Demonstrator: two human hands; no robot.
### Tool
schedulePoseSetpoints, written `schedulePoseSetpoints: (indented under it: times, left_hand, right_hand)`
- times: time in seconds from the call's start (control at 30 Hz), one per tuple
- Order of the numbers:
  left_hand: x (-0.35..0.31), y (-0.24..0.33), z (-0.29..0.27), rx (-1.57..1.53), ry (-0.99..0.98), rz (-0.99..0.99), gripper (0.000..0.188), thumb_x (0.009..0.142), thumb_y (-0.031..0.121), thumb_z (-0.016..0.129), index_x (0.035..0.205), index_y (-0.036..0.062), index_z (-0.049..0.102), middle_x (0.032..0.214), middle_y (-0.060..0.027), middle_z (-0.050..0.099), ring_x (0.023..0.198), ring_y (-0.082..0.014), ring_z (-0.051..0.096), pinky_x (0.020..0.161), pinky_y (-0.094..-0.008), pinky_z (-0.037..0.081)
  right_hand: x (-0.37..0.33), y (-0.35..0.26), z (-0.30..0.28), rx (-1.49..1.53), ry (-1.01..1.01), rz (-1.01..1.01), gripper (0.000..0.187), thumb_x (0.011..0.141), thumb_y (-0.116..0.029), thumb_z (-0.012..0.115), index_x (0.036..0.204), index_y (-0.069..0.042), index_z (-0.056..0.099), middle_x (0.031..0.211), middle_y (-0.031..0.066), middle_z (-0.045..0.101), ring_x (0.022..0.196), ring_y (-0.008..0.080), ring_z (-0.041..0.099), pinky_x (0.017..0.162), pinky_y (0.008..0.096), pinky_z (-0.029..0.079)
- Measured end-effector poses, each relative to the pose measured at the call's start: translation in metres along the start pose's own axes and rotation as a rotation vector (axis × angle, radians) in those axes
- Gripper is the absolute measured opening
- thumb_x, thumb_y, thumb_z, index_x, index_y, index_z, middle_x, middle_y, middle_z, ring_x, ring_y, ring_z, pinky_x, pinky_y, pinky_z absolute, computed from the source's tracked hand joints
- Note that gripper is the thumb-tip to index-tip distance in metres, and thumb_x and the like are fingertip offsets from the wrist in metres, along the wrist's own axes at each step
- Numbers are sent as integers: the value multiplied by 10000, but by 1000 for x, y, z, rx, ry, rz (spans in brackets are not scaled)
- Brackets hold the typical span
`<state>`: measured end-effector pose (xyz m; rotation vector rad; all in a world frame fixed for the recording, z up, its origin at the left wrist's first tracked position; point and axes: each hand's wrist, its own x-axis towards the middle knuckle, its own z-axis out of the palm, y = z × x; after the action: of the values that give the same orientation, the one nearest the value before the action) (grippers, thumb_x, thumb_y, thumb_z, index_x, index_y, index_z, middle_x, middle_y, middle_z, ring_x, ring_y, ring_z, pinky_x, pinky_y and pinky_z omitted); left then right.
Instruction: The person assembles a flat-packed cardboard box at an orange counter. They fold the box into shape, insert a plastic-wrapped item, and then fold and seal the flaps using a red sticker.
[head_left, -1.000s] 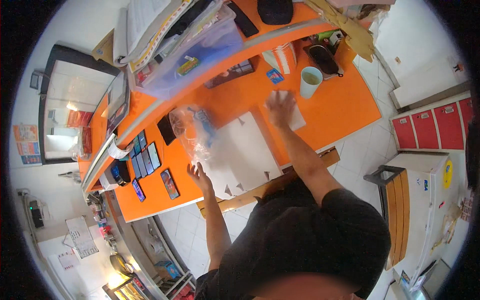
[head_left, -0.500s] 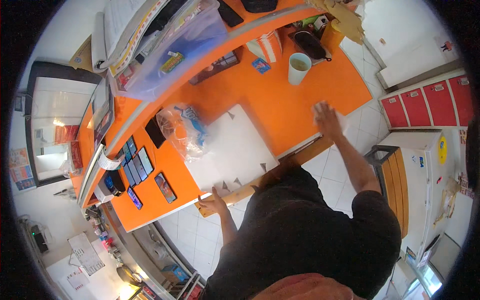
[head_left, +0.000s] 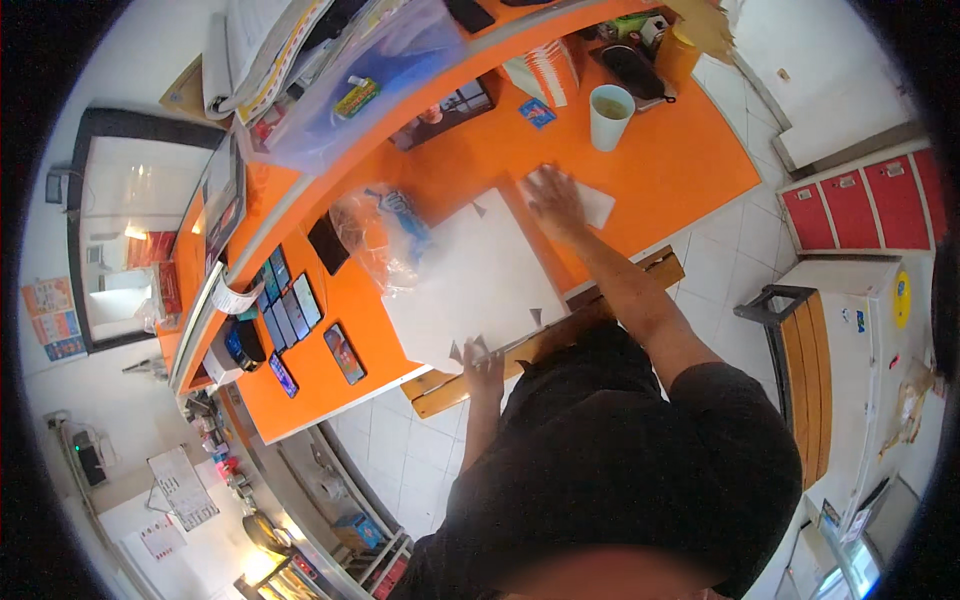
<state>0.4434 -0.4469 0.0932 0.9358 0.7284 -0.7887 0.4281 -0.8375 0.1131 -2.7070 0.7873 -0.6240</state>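
Observation:
A large white square panel (head_left: 470,280) with small dark triangular marks near its corners lies on the orange table. My left hand (head_left: 483,372) rests on its near edge, fingers reaching onto the white surface. To the right of the panel, my right hand (head_left: 556,205) presses flat on the tabletop over a white tissue (head_left: 597,207), which shows beyond the hand's right side. A crumpled clear plastic bag with blue print (head_left: 385,235) lies over the panel's far left corner.
Several phones (head_left: 290,310) lie on the table's left. A pale cup (head_left: 610,118) stands far right, near a dark pouch (head_left: 636,75) and a blue packet (head_left: 537,113). A raised orange shelf (head_left: 330,165) holds a plastic bin. A wooden bench (head_left: 440,395) runs along the near edge.
My right hand has swept left with the white tissue, from the table's right edge to beside the panel. My left hand has shifted right, from the panel's near-left corner onto its near edge.

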Motion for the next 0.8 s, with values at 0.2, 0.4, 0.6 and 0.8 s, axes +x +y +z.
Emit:
schedulePoseSetpoints:
  times: [0.2,0.4,0.6,0.8]
  left_hand:
    - [-42,48,23,-41,180,94,481,816,421,712,1197,179,550,1230,-31,533,976,-200,536,759,-380,540]
    - [-36,31,9,59,82,121,485,848,419,691,1201,118,550,1160,-52,544,985,-225,533,857,-406,529]
    - [-14,-17,24,-76,72,-61,500,851,441,691,1186,95,555,1136,-63,542,1073,-258,527,957,-467,477]
    - [-43,-26,33,167,-65,-302,730,881,627,547,1311,40,483,1283,-146,541,1216,-289,474,1037,-495,396]
  right_hand:
    - [-50,-28,22,1,-55,-111,504,870,-192,575,1364,-124,502,1414,121,478,1401,283,344,1166,491,229]
    - [-105,89,-43,-199,-180,-136,506,930,-289,542,1405,-139,454,1477,78,401,1420,304,306,1161,523,216]
    - [-69,185,-59,-39,-63,51,623,897,-346,621,1409,-87,379,1462,180,374,1387,372,320,1140,553,245]
    - [8,122,-112,258,506,438,935,655,-486,839,1342,-18,410,1382,217,436,1302,411,395,1074,544,328]
